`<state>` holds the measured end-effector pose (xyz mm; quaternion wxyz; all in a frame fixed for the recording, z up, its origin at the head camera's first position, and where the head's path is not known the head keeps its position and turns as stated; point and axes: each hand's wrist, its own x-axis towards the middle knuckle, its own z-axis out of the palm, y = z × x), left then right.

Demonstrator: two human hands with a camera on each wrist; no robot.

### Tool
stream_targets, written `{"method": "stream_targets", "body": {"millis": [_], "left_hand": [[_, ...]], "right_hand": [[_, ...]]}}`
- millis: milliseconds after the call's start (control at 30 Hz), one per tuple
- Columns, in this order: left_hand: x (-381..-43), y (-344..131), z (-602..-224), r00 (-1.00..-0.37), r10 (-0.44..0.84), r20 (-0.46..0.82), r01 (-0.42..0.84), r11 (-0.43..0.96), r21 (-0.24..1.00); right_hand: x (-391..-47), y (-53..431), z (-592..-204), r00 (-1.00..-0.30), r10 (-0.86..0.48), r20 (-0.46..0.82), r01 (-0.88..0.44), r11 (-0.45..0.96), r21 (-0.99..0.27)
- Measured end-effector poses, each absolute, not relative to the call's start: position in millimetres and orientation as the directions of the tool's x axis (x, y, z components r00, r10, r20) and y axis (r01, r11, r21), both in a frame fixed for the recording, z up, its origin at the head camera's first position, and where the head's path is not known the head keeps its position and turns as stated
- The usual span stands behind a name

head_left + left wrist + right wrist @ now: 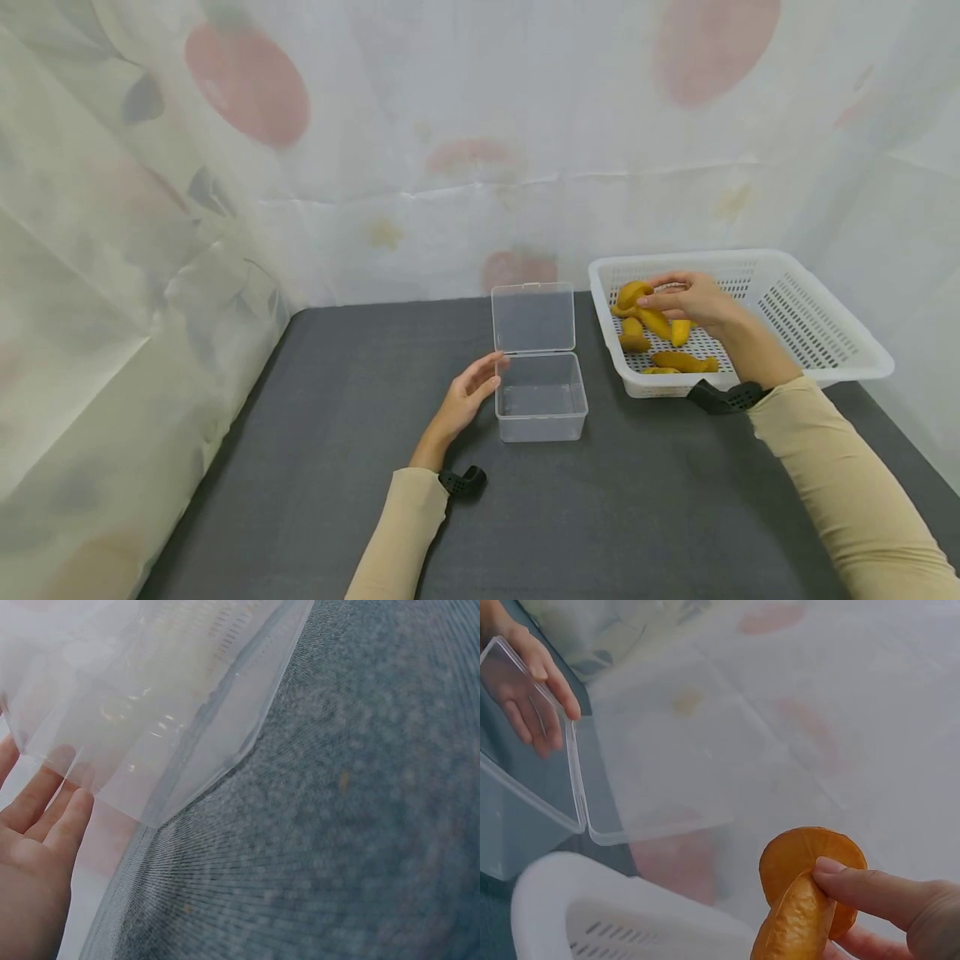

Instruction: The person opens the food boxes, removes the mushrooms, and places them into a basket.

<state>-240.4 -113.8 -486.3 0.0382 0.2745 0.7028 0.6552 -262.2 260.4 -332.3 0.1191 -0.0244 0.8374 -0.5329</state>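
Note:
My right hand [693, 300] is over the left part of a white basket [840, 333]. Its thumb and fingers pinch a yellow-orange, mushroom-shaped piece [795, 915] with a round flat cap and a thick stem. Several similar yellow pieces [678, 361] lie in the basket below. To the left stands a clear plastic box [542, 427], its hinged lid [534, 318] raised at the back. At the box's left side is my left hand [468, 396], fingers fairly straight, fingertips touching the wall and rim [124, 814]. No contents show inside the box.
Beneath everything is a dark grey table [337, 433]. A pale curtain [420, 150] with fruit prints hangs behind it and along both sides. The basket stands close to the right of the box, near the table's back edge.

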Motion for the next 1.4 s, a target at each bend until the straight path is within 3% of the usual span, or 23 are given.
{"method": "stream_targets", "body": {"millis": [233,833,1400], "left_hand": [[-241,-113,-486,-0.84,0.441,0.317,0.349,-0.009,0.937],[-240,-114,-485,-0.848,0.433,0.307,0.34,-0.002,0.941],[-239,-113,-485,-0.844,0.443,0.304,0.333,-0.013,0.943]], "right_hand": [[-267,277,-335,-0.974,-0.115,-0.197,0.125,0.454,-0.882],[-277,322,-359,-0.96,0.128,-0.247,0.277,0.346,-0.896],[-273,356,-372,-0.834,0.375,-0.405,0.482,0.135,-0.866]]}}
